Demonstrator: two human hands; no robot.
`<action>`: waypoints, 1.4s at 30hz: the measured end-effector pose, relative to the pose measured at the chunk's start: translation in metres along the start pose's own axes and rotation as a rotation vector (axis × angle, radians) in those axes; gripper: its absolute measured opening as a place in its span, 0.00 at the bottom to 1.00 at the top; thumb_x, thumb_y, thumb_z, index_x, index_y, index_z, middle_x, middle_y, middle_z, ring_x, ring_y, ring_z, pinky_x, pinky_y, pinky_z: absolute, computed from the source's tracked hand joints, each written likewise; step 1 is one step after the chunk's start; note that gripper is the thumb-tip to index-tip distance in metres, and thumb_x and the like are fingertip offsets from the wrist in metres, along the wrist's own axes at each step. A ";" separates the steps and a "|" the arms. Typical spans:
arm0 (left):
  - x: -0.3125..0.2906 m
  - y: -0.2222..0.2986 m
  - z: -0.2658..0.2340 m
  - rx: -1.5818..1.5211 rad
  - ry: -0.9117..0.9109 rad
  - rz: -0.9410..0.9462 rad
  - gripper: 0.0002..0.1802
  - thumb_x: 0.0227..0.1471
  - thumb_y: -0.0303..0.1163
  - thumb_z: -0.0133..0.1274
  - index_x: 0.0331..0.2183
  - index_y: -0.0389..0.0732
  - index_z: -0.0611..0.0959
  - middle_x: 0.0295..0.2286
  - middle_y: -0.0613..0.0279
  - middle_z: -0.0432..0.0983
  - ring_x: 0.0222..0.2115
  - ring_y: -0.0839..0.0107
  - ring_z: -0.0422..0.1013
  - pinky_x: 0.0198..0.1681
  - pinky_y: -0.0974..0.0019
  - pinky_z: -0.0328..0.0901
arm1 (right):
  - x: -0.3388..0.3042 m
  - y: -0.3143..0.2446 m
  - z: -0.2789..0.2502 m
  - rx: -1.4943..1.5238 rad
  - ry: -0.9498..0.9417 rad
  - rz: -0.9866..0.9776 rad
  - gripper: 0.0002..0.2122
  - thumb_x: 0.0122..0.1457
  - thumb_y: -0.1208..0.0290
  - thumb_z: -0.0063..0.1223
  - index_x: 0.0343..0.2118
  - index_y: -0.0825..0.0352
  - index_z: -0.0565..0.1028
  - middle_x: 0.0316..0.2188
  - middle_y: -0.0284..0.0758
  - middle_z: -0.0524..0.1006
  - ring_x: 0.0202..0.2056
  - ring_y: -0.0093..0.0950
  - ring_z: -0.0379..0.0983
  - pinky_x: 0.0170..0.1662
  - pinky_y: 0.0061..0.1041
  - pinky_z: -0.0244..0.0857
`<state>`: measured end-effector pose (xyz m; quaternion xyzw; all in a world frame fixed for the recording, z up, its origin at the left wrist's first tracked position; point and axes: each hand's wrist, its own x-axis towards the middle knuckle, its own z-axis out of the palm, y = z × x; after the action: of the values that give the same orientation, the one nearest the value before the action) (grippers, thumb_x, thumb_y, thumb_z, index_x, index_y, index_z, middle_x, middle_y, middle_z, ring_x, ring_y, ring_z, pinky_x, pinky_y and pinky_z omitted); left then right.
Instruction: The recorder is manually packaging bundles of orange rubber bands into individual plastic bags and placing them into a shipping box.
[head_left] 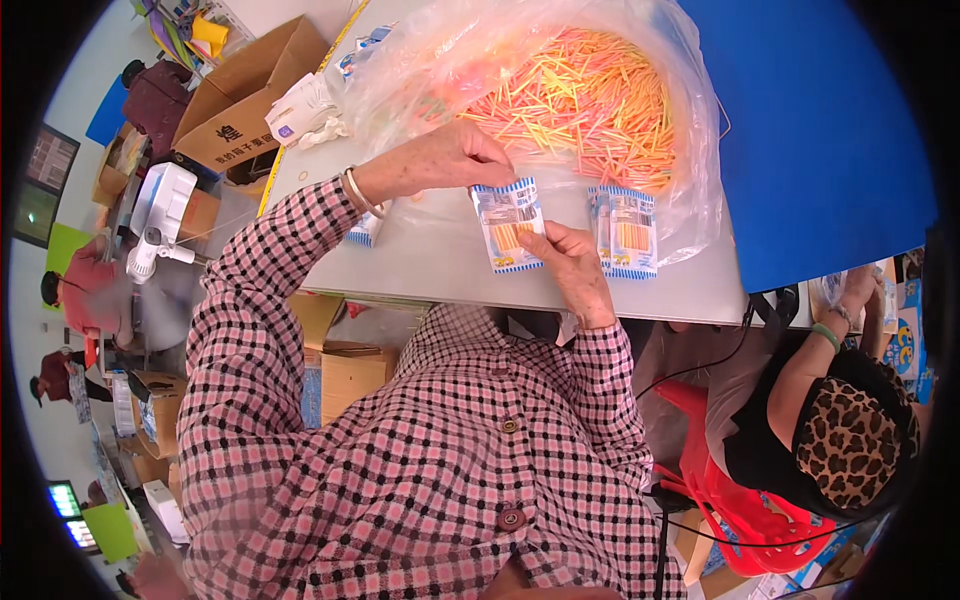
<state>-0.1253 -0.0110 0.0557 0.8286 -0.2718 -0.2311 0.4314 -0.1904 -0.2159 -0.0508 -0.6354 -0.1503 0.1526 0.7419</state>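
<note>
Pink-and-black checked cloth jacket (pixel 430 440) lies nearest. Over a pale grey tabletop (pixel 410 265), fingers of the left hand (pixel 435 163) pinch the top of a flat blue-and-white packet (pixel 503 215); the right hand (pixel 578 268) grips its lower side. Behind sits a clear plastic bag (pixel 700 150) of pink-and-yellow sticks (pixel 590 95); left, a brown cardboard box (pixel 225 125).

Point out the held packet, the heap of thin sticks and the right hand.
Held packet (pixel 507 222), head view: middle of printed face.
Heap of thin sticks (pixel 590 105), head view: its middle.
Right hand (pixel 579 266), head view: back.

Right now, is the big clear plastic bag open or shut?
Open: the clear plastic bag is spread wide, leaving its thin pink-and-yellow sticks exposed.
</note>
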 end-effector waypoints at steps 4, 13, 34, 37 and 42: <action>0.004 0.005 -0.001 0.097 -0.147 0.003 0.08 0.48 0.26 0.50 0.29 0.31 0.78 0.24 0.66 0.72 0.23 0.81 0.66 0.28 0.75 0.64 | -0.001 -0.001 -0.002 -0.043 -0.025 0.035 0.12 0.58 0.68 0.51 0.38 0.73 0.76 0.28 0.27 0.76 0.30 0.12 0.66 0.36 0.13 0.60; 0.004 0.000 0.012 0.327 -0.125 0.077 0.06 0.43 0.23 0.50 0.28 0.33 0.77 0.20 0.66 0.68 0.20 0.78 0.64 0.23 0.73 0.60 | -0.003 0.001 0.000 -0.030 -0.012 0.018 0.11 0.58 0.68 0.50 0.34 0.73 0.76 0.24 0.24 0.73 0.28 0.11 0.62 0.33 0.13 0.58; 0.008 0.009 0.008 0.366 0.131 0.228 0.06 0.54 0.29 0.46 0.28 0.36 0.73 0.21 0.67 0.67 0.21 0.81 0.62 0.25 0.74 0.60 | -0.004 -0.002 0.000 0.217 0.014 0.026 0.13 0.59 0.68 0.48 0.39 0.74 0.74 0.30 0.29 0.76 0.30 0.13 0.67 0.35 0.13 0.62; 0.015 0.000 -0.006 0.216 0.186 0.213 0.07 0.54 0.31 0.46 0.29 0.36 0.73 0.22 0.68 0.67 0.21 0.82 0.63 0.25 0.75 0.61 | -0.004 0.001 -0.003 0.251 0.035 0.018 0.13 0.59 0.68 0.49 0.40 0.74 0.74 0.31 0.30 0.76 0.30 0.14 0.68 0.35 0.14 0.63; 0.045 -0.015 -0.043 0.170 0.424 0.140 0.09 0.54 0.32 0.48 0.32 0.35 0.74 0.24 0.69 0.68 0.25 0.80 0.65 0.29 0.75 0.63 | 0.000 0.003 -0.003 0.305 0.099 0.021 0.13 0.58 0.68 0.50 0.40 0.73 0.74 0.32 0.30 0.77 0.30 0.14 0.69 0.35 0.14 0.64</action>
<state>-0.0614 -0.0076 0.0583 0.8712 -0.2503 0.0022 0.4223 -0.1898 -0.2181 -0.0547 -0.5238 -0.0820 0.1499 0.8345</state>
